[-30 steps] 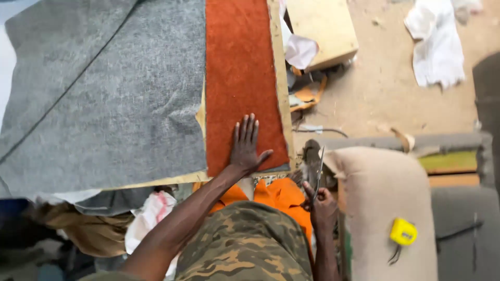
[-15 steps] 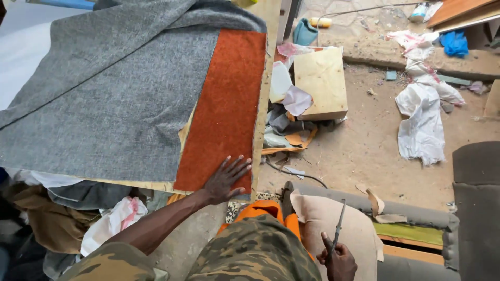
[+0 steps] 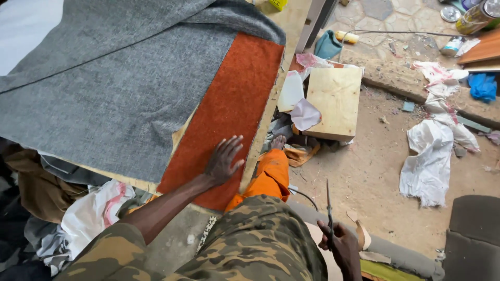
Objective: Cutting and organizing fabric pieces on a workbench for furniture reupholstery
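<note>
Left hand [image 3: 223,162]: flat, fingers spread, palm pressed on a long rust-orange strip of coarse pile carpet [image 3: 229,112], near its lower end. Right hand [image 3: 341,243]: fist clamped round the handle of slim metal scissors [image 3: 329,211], blades pointing to 12 o'clock, held over the sandy floor [image 3: 375,171]. Carpet strip lies on a pale plywood surface [image 3: 268,104], its edge showing at 3 o'clock. At 9 o'clock, a broad grey felt sheet [image 3: 114,88], overlapping the strip's far end. At 2 o'clock, a square pale wooden board [image 3: 333,101]; beyond, crumpled white cloth [image 3: 432,161].
</note>
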